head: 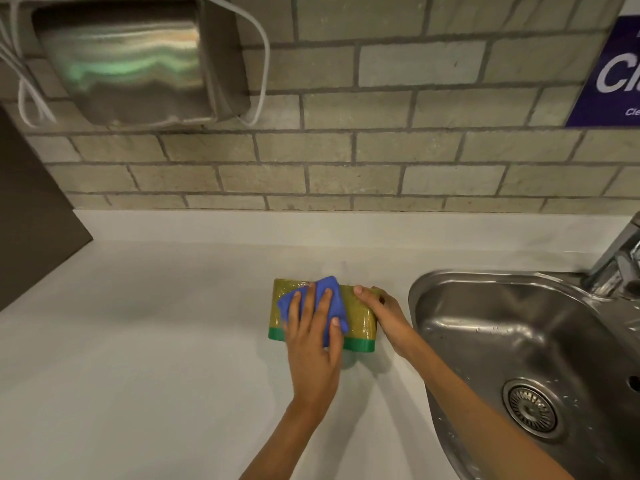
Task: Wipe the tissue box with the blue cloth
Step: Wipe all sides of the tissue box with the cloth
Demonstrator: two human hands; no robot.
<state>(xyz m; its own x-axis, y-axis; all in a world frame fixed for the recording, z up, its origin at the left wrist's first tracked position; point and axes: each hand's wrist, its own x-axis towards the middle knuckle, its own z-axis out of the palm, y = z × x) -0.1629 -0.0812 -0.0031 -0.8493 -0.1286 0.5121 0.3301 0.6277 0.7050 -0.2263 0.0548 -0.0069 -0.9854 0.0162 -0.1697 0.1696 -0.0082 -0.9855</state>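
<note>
An olive-yellow tissue box (360,315) with a green lower band, wrapped in clear plastic, lies on the white counter (156,341) just left of the sink. A blue cloth (325,291) lies on the box's top. My left hand (313,344) presses flat on the cloth with fingers spread, covering its near part and the box's front. My right hand (384,315) grips the box's right end, thumb on top.
A steel sink (485,327) with a drain (531,408) fills the right side, its tap (620,265) at the far right. A tiled wall runs behind, with a metal dispenser (131,60) at the upper left and a purple sign (613,71) at the upper right. A dark panel (31,220) stands at the left.
</note>
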